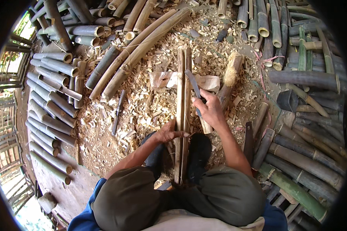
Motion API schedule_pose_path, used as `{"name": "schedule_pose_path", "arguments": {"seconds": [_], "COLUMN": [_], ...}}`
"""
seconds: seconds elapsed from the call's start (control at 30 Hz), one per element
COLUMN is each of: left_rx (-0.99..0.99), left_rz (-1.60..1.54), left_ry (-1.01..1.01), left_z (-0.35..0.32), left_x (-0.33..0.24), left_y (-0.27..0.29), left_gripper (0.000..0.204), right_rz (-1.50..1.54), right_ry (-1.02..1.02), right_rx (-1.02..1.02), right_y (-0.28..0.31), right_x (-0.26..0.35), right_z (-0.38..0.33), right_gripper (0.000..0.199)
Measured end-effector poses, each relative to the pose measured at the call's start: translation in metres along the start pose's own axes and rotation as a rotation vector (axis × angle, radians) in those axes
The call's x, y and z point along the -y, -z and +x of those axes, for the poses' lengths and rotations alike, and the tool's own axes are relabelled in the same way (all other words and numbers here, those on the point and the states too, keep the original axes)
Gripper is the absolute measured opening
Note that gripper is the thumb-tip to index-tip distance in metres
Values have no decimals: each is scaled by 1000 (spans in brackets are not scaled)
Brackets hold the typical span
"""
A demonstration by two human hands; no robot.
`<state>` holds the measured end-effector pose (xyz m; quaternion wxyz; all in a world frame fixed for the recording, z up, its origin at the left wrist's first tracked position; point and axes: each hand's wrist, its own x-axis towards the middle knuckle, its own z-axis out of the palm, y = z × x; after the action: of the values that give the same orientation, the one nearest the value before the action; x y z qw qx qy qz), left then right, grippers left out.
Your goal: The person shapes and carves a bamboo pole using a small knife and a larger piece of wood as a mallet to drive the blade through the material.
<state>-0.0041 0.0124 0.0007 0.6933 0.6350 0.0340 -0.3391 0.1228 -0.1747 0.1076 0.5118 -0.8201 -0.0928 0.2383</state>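
Two long split bamboo strips [180,96] lie side by side, running from between my knees away from me across a pale wooden block [208,82]. My left hand [169,131] is wrapped round the strips at their near half, thumb across the top. In my right hand [210,109] is a knife [193,81], its dark handle in my closed fingers. The blade points away from me and lies along the right side of the strips; whether its edge touches them I cannot tell.
Wood shavings [142,111] cover the ground around the block. Cut bamboo tubes [52,102] are stacked at the left, and more bamboo poles [304,161] at the right. A saw blade [248,140] stands near my right forearm. A fibrous-ended log [230,75] lies beyond my right hand.
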Motion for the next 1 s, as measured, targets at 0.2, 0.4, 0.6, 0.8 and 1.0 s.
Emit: {"name": "schedule_pose_path", "arguments": {"seconds": [0.2,0.4,0.6,0.8,1.0], "left_rx": [-85,-156,-237,-291,-306], "left_rz": [148,362,187,379,401], "left_ry": [-48,17,-31,92,129], "left_z": [-2,2,-5,-8,-3], "left_x": [4,-2,-6,-16,-13], "left_y": [-7,-13,-16,-21,-27], "left_gripper": [71,78,75,74,77], "right_rz": [-199,-62,446,525,361], "right_ry": [114,-27,-208,-138,-227], "right_rx": [-78,-8,60,-31,-109], "right_y": [-13,12,-3,-9,19], "right_x": [-19,17,20,13,47], "right_z": [35,98,21,23,87], "right_gripper": [48,44,37,25,45]}}
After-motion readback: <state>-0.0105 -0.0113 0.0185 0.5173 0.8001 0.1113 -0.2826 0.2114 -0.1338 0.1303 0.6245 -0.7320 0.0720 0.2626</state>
